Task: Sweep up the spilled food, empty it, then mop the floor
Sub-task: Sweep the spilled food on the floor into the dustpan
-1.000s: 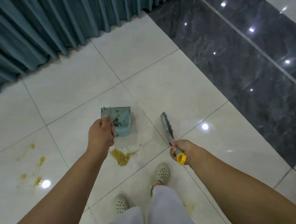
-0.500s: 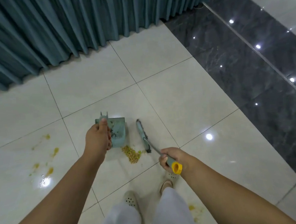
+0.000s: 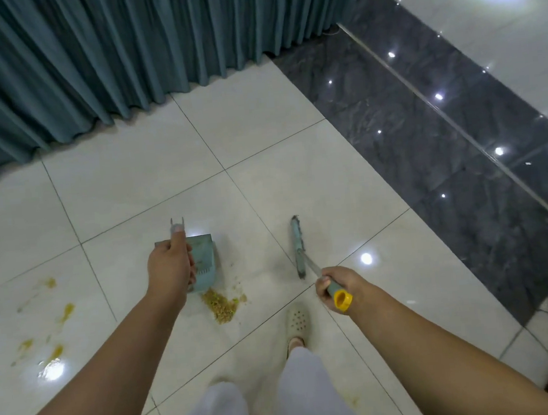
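A small pile of yellow-green spilled food [image 3: 222, 306] lies on the pale floor tiles just in front of my feet. My left hand [image 3: 170, 267] grips the upright handle of a light blue dustpan [image 3: 203, 262], whose lip rests at the far edge of the pile. My right hand [image 3: 335, 286] is closed around the broom handle with its yellow end cap. The broom's head [image 3: 298, 247] stands on the floor to the right of the dustpan, apart from the pile.
Yellow sauce smears [image 3: 51, 329] spot the tiles at the left. A teal curtain [image 3: 117, 55] hangs along the far side. A dark marble strip [image 3: 444, 144] runs diagonally on the right. My slipper [image 3: 297, 322] is beside the pile.
The broom head swung away to the right, from touching the pile to clear of it. The dustpan stays at the pile's far edge. My view tilted upward slightly.
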A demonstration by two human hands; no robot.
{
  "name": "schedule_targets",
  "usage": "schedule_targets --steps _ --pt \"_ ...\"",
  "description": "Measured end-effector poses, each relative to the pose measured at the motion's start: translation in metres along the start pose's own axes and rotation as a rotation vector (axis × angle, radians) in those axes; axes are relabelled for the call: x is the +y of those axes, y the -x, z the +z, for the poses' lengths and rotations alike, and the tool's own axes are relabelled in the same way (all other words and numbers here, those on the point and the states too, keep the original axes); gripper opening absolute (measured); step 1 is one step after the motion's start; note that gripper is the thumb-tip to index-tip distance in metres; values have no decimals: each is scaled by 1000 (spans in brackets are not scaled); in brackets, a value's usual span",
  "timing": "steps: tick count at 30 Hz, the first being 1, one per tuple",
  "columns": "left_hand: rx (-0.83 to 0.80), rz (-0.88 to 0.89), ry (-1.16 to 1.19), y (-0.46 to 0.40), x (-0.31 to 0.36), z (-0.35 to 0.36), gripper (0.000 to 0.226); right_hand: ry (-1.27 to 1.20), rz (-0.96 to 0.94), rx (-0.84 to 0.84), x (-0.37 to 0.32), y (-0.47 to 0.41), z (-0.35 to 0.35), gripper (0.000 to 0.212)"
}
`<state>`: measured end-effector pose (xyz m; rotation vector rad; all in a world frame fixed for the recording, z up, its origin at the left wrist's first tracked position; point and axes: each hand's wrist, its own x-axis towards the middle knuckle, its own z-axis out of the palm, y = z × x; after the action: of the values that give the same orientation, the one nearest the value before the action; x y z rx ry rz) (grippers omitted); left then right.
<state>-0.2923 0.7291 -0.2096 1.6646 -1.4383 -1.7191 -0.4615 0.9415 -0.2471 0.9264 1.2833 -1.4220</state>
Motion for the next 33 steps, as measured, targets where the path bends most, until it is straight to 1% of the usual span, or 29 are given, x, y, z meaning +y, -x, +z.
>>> schedule_targets --steps 4,12,16,19,23,27,31,33 --pt "-3 -4 39 -8 13 44 45 -37 -18 33 -69 -18 -23 18" --pt "-6 21 -13 -28 34 134 53 -13 -53 80 -206 -57 -48 24" --pt "19 -26 64 -41 41 156 49 29 -42 104 -254 -77 -43 25" --pt "50 -32 101 -49 45 169 48 86 -9 101 -277 -92 -28 26" --pt "82 -15 115 -55 51 184 46 203 12 103 -273 -114 5 21" --pt "159 -13 124 -58 55 191 48 289 65 71 -242 -119 43 22" --pt "228 -10 123 -64 59 187 46 388 147 45 -208 -107 74 17" --pt "236 5 129 -64 59 183 45 442 174 27 -190 -105 86 10"
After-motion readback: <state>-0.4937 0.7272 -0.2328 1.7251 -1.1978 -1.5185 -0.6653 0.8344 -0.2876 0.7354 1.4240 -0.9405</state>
